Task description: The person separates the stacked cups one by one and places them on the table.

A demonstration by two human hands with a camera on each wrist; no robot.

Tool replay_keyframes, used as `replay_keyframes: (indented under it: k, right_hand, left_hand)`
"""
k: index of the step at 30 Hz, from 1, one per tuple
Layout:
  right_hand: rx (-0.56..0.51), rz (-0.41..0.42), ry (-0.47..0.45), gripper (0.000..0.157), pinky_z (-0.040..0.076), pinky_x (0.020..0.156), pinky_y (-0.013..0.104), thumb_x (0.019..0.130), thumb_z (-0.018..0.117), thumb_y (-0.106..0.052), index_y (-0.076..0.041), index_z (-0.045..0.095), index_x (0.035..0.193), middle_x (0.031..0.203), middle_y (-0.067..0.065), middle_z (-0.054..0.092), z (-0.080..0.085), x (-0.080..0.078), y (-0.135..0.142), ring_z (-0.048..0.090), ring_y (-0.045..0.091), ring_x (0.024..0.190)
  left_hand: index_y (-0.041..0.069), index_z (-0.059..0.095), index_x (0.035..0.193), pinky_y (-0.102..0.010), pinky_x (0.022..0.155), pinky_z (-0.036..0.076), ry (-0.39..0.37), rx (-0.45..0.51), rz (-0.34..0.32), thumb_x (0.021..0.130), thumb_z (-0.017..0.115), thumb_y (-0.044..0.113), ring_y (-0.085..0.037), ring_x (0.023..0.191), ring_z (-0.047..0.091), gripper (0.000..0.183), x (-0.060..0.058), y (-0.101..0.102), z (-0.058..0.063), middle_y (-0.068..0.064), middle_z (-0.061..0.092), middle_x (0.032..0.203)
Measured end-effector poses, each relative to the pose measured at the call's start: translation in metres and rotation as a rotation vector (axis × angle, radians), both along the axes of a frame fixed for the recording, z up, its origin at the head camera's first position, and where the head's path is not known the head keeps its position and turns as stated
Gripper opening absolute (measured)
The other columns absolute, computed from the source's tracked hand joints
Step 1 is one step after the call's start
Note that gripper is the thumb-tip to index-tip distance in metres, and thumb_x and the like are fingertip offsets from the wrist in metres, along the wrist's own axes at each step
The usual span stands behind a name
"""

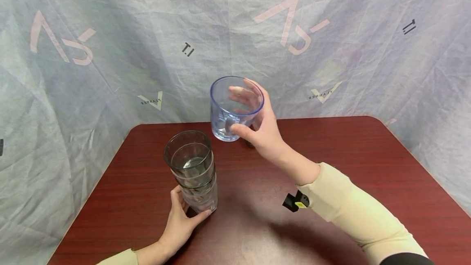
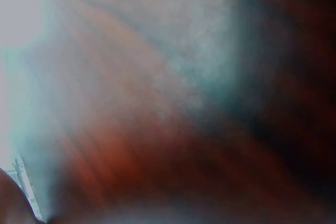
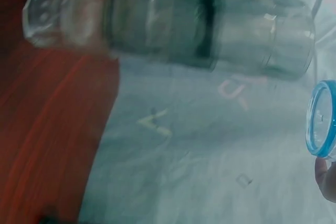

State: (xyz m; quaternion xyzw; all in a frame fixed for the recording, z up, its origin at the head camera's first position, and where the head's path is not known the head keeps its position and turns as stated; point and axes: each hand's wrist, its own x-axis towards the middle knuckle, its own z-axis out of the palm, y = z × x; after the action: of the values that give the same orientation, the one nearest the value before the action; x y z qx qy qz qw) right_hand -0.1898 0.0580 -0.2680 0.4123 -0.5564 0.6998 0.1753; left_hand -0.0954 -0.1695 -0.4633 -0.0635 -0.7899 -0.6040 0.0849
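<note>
A stack of clear and grey-tinted drinking glasses (image 1: 195, 175) stands upright left of the table's middle. My left hand (image 1: 180, 220) grips it low, with thumb and fingers around the base. In the right wrist view the same stack (image 3: 163, 22) runs sideways across the top, and a left fingertip shows by its bottom end. My right hand (image 1: 266, 134) holds a blue-tinted clear cup (image 1: 220, 124) in the air, mouth up, beyond and to the right of the stack's top. The cup's base (image 3: 321, 119) shows at the right wrist view's edge. The left wrist view is mostly blur.
The dark red wooden table (image 1: 331, 150) lies under both hands. A small dark object (image 1: 250, 144) sits on it, partly hidden behind the right hand. Grey printed cloth (image 1: 228, 19) hangs behind the table and along its sides.
</note>
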Motion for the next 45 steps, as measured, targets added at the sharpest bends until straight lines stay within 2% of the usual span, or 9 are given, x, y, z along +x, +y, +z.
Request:
replay_keyframes:
  k: [8, 12, 15, 18, 21, 28, 35, 43, 45]
  right_hand:
    - [0.052, -0.147, -0.023, 0.098, 0.04, 0.099, 0.038, 0.079, 0.077, -0.05, 0.0, 0.023, 0.144, 0.137, 0.029, 0.044, -0.026, -0.018, 0.03, 0.046, 0.031, 0.125]
    - [0.086, -0.225, -0.06, 0.099, 0.041, 0.096, 0.032, 0.078, 0.079, -0.048, 0.0, 0.023, 0.145, 0.138, 0.024, 0.044, -0.042, -0.029, 0.048, 0.044, 0.033, 0.126]
    - [0.115, -0.285, -0.088, 0.088, 0.041, 0.089, 0.029, 0.083, 0.08, -0.026, -0.001, 0.023, 0.145, 0.139, 0.019, 0.046, -0.052, -0.038, 0.062, 0.043, 0.036, 0.127]
    - [0.142, -0.356, -0.12, 0.082, 0.042, 0.083, 0.025, 0.082, 0.073, 0.002, 0.0, 0.023, 0.146, 0.14, 0.019, 0.046, -0.061, -0.045, 0.073, 0.044, 0.035, 0.124]
    - [0.154, -0.406, -0.161, 0.083, 0.044, 0.077, 0.02, 0.079, 0.068, 0.015, 0.002, 0.02, 0.146, 0.14, 0.024, 0.044, -0.068, -0.049, 0.081, 0.045, 0.032, 0.121]
    - [0.127, -0.443, -0.247, 0.08, 0.044, 0.085, 0.02, 0.078, 0.068, 0.018, 0.009, 0.02, 0.141, 0.14, 0.025, 0.042, -0.07, -0.047, 0.089, 0.043, 0.027, 0.122]
    - [0.157, -0.501, -0.32, 0.08, 0.042, 0.094, 0.026, 0.079, 0.071, 0.013, 0.008, 0.019, 0.141, 0.141, 0.027, 0.04, -0.086, -0.059, 0.101, 0.038, 0.041, 0.127]
    - [0.2, -0.549, -0.432, 0.082, 0.037, 0.106, 0.042, 0.079, 0.073, 0.01, 0.008, 0.017, 0.138, 0.142, 0.029, 0.038, -0.101, -0.074, 0.11, 0.037, 0.041, 0.131]
    - [0.217, -0.562, -0.456, 0.083, 0.034, 0.108, 0.044, 0.079, 0.074, 0.008, 0.006, 0.016, 0.138, 0.143, 0.028, 0.038, -0.11, -0.083, 0.114, 0.037, 0.041, 0.132]
  left_hand:
    - [0.006, 0.022, 0.136, -0.009, 0.102, 0.029, 0.014, 0.001, 0.004, 0.071, 0.086, 0.003, -0.001, 0.123, 0.043, 0.091, 0.0, 0.0, 0.0, -0.012, 0.043, 0.134]
    - [0.005, 0.023, 0.135, -0.009, 0.101, 0.03, 0.03, 0.002, 0.005, 0.07, 0.086, 0.003, -0.001, 0.122, 0.044, 0.091, 0.0, 0.0, -0.001, -0.012, 0.044, 0.133]
    - [0.005, 0.023, 0.135, -0.009, 0.101, 0.03, 0.035, 0.005, 0.008, 0.07, 0.087, 0.002, -0.001, 0.122, 0.044, 0.091, 0.0, 0.0, -0.001, -0.012, 0.044, 0.133]
    - [0.005, 0.023, 0.135, -0.009, 0.101, 0.03, 0.037, 0.009, 0.008, 0.07, 0.087, 0.002, 0.0, 0.121, 0.044, 0.091, 0.0, 0.0, -0.002, -0.012, 0.044, 0.133]
    - [0.004, 0.023, 0.135, -0.009, 0.101, 0.03, 0.037, 0.011, 0.004, 0.07, 0.086, 0.002, 0.001, 0.121, 0.044, 0.091, 0.001, 0.0, -0.002, -0.013, 0.044, 0.133]
    - [0.004, 0.023, 0.135, -0.009, 0.102, 0.029, 0.038, 0.014, 0.007, 0.069, 0.086, 0.0, 0.002, 0.122, 0.043, 0.092, 0.001, 0.0, -0.002, -0.013, 0.042, 0.134]
    - [0.004, 0.022, 0.135, -0.009, 0.102, 0.029, 0.038, 0.021, 0.004, 0.069, 0.086, 0.0, 0.001, 0.122, 0.043, 0.092, 0.001, 0.001, -0.001, -0.012, 0.041, 0.134]
    - [0.005, 0.023, 0.135, -0.009, 0.102, 0.029, 0.02, 0.007, 0.009, 0.07, 0.086, 0.003, 0.001, 0.122, 0.043, 0.091, 0.001, 0.001, -0.001, -0.012, 0.043, 0.134]
    - [0.005, 0.023, 0.135, -0.009, 0.102, 0.029, 0.012, 0.002, 0.013, 0.071, 0.086, 0.003, 0.001, 0.123, 0.042, 0.091, 0.001, 0.001, -0.001, -0.013, 0.043, 0.134]
